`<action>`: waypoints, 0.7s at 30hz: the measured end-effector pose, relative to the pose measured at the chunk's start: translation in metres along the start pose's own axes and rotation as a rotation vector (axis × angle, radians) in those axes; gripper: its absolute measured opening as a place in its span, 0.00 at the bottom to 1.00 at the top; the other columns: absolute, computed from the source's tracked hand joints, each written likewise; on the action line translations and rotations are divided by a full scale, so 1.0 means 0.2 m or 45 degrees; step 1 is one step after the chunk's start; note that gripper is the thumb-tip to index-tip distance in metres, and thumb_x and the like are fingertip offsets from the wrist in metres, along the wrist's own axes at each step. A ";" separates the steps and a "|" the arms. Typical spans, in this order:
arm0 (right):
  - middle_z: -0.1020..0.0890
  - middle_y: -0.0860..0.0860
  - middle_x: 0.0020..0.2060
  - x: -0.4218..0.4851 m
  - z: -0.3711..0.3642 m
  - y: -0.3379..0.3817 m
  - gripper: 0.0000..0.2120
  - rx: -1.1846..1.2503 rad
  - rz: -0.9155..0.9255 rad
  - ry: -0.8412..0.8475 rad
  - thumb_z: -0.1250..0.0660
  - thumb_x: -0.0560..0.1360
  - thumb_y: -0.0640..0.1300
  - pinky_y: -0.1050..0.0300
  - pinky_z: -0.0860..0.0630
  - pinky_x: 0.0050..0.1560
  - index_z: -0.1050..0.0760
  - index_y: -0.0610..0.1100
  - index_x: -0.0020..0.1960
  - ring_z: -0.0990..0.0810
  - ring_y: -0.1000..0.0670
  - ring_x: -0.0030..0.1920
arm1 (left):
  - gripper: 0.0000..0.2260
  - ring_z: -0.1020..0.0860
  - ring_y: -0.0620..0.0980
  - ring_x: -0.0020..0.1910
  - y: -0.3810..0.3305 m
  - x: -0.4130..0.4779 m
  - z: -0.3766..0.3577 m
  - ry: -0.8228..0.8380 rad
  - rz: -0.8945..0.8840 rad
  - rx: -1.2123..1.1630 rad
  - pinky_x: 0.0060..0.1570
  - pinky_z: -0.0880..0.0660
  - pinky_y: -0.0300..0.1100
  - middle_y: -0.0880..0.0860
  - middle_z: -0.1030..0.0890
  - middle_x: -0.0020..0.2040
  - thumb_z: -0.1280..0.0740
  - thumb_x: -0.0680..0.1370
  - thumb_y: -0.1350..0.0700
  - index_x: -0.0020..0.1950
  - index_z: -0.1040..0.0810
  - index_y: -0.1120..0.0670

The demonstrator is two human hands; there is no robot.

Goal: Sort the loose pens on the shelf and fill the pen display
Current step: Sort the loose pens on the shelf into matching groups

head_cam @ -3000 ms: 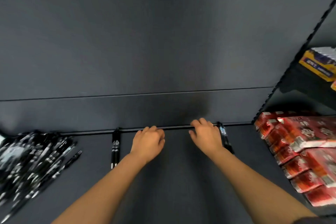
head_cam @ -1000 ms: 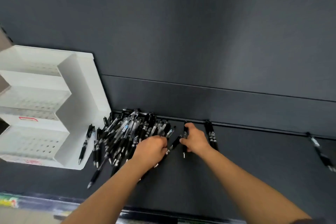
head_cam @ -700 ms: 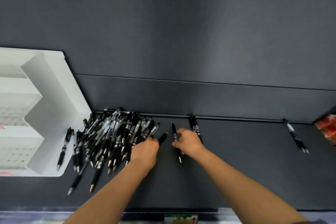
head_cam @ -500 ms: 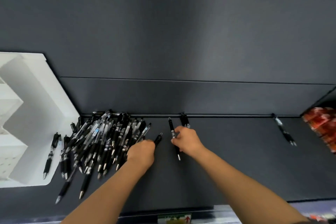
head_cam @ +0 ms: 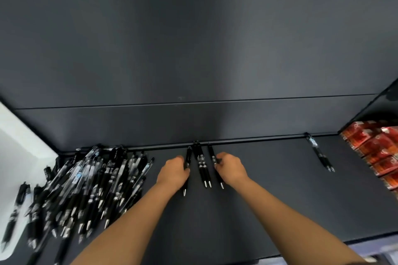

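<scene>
A heap of loose black pens [head_cam: 90, 183] lies on the dark shelf [head_cam: 269, 196] at the left. My left hand [head_cam: 173, 173] grips one black pen [head_cam: 187, 158] that points toward me. My right hand [head_cam: 231, 168] pinches another black pen [head_cam: 213, 156]. Between the two hands a pair of black pens [head_cam: 202, 165] lies side by side against the back rail. One more black pen pair [head_cam: 319, 154] lies further right. A corner of the white pen display [head_cam: 19, 146] shows at the left edge.
Red packets [head_cam: 379, 155] are stacked at the right end of the shelf. A dark back wall [head_cam: 193, 49] rises behind the rail. The shelf's front edge [head_cam: 301, 245] runs below my forearms.
The view has swung right, so the white display has slid almost out of sight. Both hands moved from the heap's edge to the pair of pens, each carrying a pen alongside it.
</scene>
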State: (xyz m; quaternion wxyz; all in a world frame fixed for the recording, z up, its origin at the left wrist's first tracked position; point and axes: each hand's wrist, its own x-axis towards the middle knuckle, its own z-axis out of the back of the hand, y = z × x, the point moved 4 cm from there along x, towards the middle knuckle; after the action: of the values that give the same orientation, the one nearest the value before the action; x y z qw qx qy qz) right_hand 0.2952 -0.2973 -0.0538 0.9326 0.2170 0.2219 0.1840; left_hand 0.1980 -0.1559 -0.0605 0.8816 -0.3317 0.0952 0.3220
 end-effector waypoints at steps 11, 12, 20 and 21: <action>0.26 0.41 0.58 0.11 -0.02 0.04 0.18 -0.036 0.220 0.142 0.38 0.76 0.36 0.53 0.28 0.61 0.27 0.42 0.66 0.24 0.42 0.58 | 0.14 0.22 0.57 0.52 -0.14 0.07 -0.06 0.008 -0.181 -0.091 0.50 0.25 0.43 0.57 0.26 0.52 0.36 0.76 0.63 0.61 0.26 0.57; 0.26 0.42 0.58 0.10 -0.01 0.04 0.18 -0.050 0.215 0.141 0.37 0.76 0.38 0.53 0.27 0.60 0.27 0.43 0.66 0.24 0.43 0.58 | 0.15 0.23 0.57 0.55 -0.14 0.07 -0.06 0.000 -0.191 -0.067 0.53 0.27 0.42 0.56 0.28 0.52 0.36 0.75 0.63 0.62 0.27 0.57; 0.18 0.42 0.48 0.07 -0.04 0.02 0.11 -0.083 0.111 0.121 0.37 0.74 0.40 0.49 0.20 0.49 0.28 0.43 0.56 0.18 0.41 0.47 | 0.21 0.24 0.58 0.57 -0.14 0.04 -0.11 -0.055 -0.159 -0.006 0.58 0.28 0.44 0.57 0.30 0.59 0.38 0.76 0.64 0.68 0.31 0.55; 0.18 0.42 0.48 0.08 -0.04 0.03 0.10 -0.088 0.115 0.109 0.38 0.74 0.39 0.49 0.20 0.49 0.28 0.42 0.55 0.18 0.40 0.48 | 0.20 0.24 0.58 0.57 -0.15 0.04 -0.11 -0.067 -0.156 -0.003 0.58 0.28 0.45 0.57 0.30 0.59 0.39 0.76 0.65 0.68 0.31 0.55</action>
State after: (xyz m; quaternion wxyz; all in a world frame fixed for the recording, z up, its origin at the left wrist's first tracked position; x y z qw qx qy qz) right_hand 0.3032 -0.2838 -0.0627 0.9200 0.1864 0.2452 0.2426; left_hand 0.2241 -0.1824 -0.0656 0.9015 -0.3296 0.0512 0.2759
